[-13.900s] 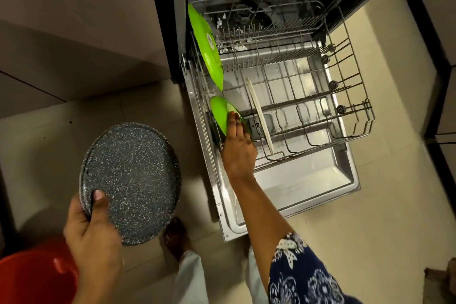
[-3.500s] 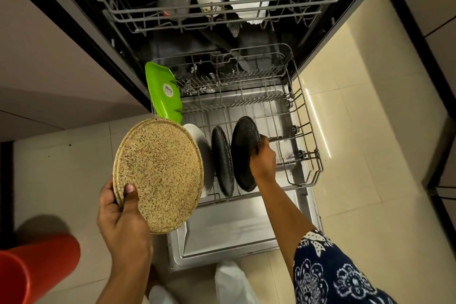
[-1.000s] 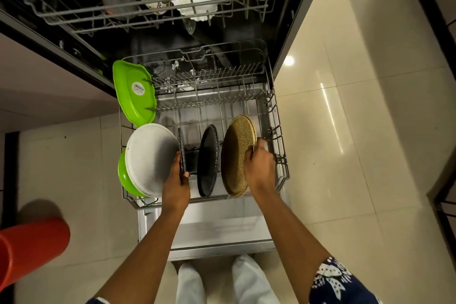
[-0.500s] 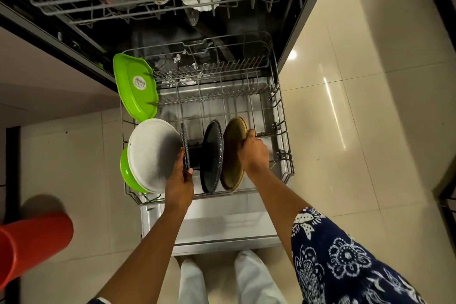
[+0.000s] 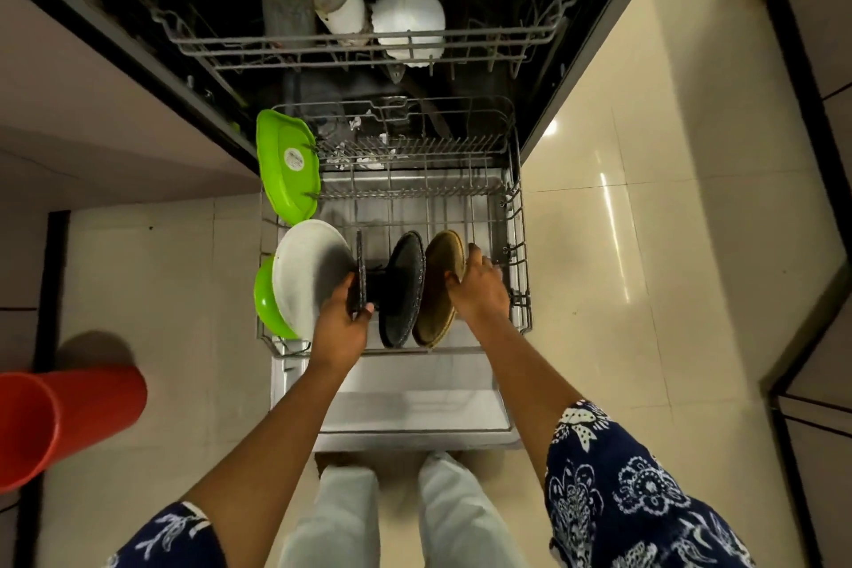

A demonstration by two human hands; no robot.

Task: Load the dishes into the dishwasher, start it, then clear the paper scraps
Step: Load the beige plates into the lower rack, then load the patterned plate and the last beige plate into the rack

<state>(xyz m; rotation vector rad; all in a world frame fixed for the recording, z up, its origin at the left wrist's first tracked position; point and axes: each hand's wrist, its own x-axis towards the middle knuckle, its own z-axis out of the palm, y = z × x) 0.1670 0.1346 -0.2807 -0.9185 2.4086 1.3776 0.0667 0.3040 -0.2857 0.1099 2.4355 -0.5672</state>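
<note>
The lower rack (image 5: 520,244) of the open dishwasher is pulled out over the door (image 5: 415,401). Standing in it from left to right are a green plate (image 5: 266,302), a white plate (image 5: 304,272), a thin dark speckled plate (image 5: 359,265), a second dark speckled plate (image 5: 405,286) and a tan speckled plate (image 5: 438,291). A green tray (image 5: 288,166) leans at the rack's back left. My left hand (image 5: 341,327) grips the thin dark plate by its near edge. My right hand (image 5: 479,291) holds the tan plate's right rim.
The upper rack (image 5: 369,46) carries mugs, a white bowl (image 5: 408,21) and a patterned tumbler. A red bucket (image 5: 60,420) lies on the tiled floor at the left. Cabinet fronts stand at the left and at the far right. My feet are just before the door.
The tan plate has settled more upright in the rack under my right hand. My left hand keeps its hold on the thin dark plate. The view has shifted slightly.
</note>
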